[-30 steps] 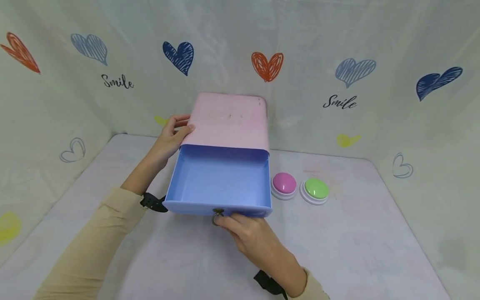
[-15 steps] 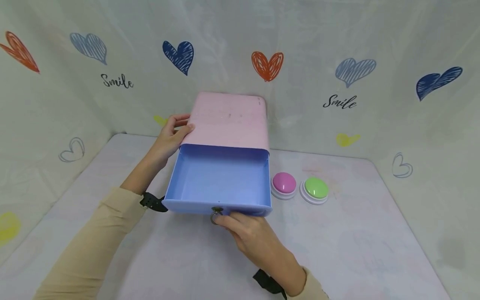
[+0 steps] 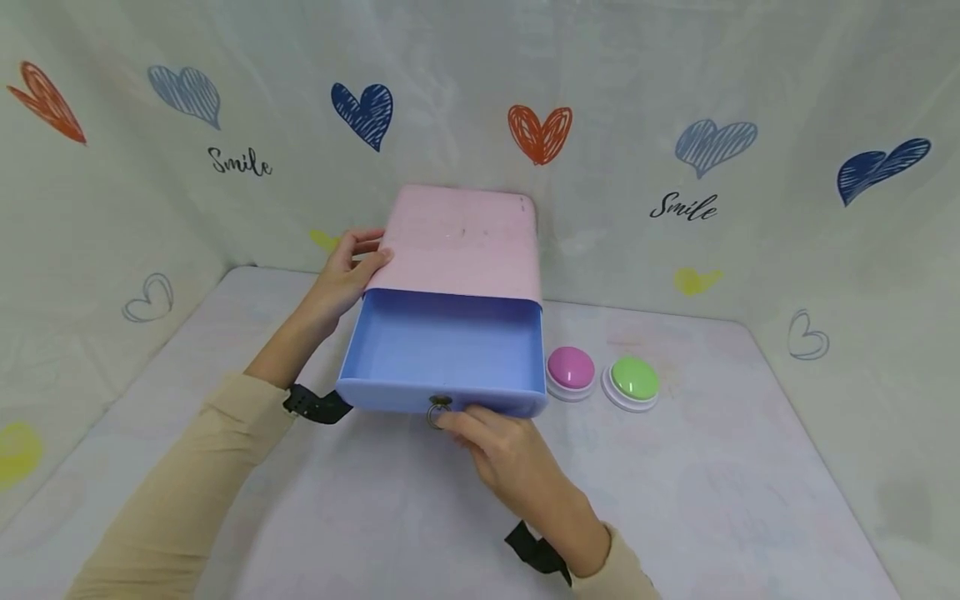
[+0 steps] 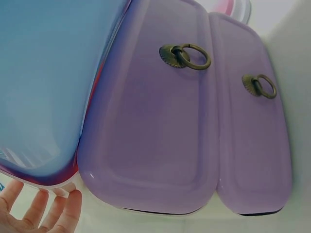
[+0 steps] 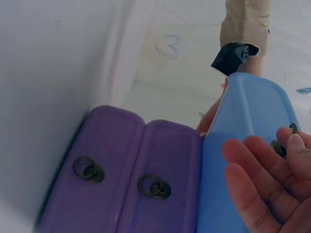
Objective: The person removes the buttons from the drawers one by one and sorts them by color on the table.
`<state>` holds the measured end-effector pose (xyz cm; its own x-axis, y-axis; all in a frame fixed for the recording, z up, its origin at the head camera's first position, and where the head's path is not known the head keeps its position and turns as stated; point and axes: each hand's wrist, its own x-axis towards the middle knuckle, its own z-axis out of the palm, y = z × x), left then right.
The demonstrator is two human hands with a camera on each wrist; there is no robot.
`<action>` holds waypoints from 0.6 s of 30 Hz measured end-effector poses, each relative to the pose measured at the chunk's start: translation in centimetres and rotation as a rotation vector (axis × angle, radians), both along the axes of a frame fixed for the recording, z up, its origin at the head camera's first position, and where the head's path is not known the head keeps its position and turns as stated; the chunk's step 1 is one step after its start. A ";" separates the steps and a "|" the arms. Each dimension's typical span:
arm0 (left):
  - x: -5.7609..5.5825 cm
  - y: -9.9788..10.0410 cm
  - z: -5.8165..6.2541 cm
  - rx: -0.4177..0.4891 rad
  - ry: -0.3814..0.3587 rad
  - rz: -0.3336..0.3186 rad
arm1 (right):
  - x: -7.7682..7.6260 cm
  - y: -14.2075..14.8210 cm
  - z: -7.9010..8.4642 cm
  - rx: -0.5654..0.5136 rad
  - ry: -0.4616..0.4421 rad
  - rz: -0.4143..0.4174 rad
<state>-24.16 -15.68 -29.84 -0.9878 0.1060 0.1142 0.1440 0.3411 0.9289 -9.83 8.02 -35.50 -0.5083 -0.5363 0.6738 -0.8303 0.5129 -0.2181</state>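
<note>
A small drawer cabinet with a pink top (image 3: 461, 242) stands at the back of the table. Its blue top drawer (image 3: 450, 342) is pulled partway out, and nothing lies in it. My right hand (image 3: 517, 458) pinches the brass ring pull (image 3: 437, 412) between thumb and forefinger, the other fingers spread below the drawer front in the right wrist view. My left hand (image 3: 341, 279) rests its fingertips and thumb against the cabinet's left side. Under the blue drawer, two purple drawers (image 4: 150, 126) with brass ring pulls (image 5: 154, 186) are closed.
Right of the cabinet, a pink push button (image 3: 571, 368) and a green push button (image 3: 634, 378) stand on white bases on the pale table (image 3: 712, 483). A white curtain (image 3: 615, 67) printed with hearts and "Smile" hangs behind.
The blue drawer has slid a little way in toward the cabinet over the last half second, my right hand moving with its ring pull. My left hand stays at the side.
</note>
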 end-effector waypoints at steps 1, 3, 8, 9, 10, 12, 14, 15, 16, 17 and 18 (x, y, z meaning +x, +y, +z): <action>0.0 0.0 0.0 -0.002 -0.001 0.000 | -0.1 0.0 0.0 -0.003 -0.006 0.001; 0.1 0.1 0.0 -0.006 -0.005 0.000 | -0.4 0.0 0.0 -0.010 -0.026 0.004; 0.1 0.1 0.0 0.006 -0.017 0.001 | -0.8 0.0 0.3 -0.018 -0.076 0.012; 0.1 0.1 0.0 0.007 -0.019 0.004 | -0.9 -0.1 0.3 -0.017 -0.084 0.013; 0.1 0.1 0.1 0.007 -0.019 0.007 | -1.0 -0.1 0.4 -0.017 -0.089 0.012; 0.1 0.1 0.1 0.005 -0.018 0.010 | -1.2 -0.2 0.4 -0.015 -0.092 0.010; 0.1 0.1 0.1 0.007 -0.019 0.010 | -1.4 -0.2 0.4 -0.016 -0.089 0.002; 0.1 0.1 0.1 0.006 -0.019 0.010 | -1.5 -0.2 0.4 -0.019 -0.091 0.002; 0.0 0.1 0.1 0.005 -0.019 0.010 | -1.6 -0.2 0.5 -0.021 -0.091 0.001; 0.0 0.1 0.1 0.004 -0.021 0.009 | -1.7 -0.3 0.5 -0.021 -0.091 -0.001; 0.0 0.1 0.0 0.003 -0.022 0.010 | -1.8 -0.3 0.6 -0.021 -0.091 -0.003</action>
<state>-24.14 -15.59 -29.80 -0.9910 0.0958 0.0931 0.1205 0.3392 0.9330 -11.63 7.76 -34.93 -0.5695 -0.5213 0.6356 -0.8051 0.5099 -0.3031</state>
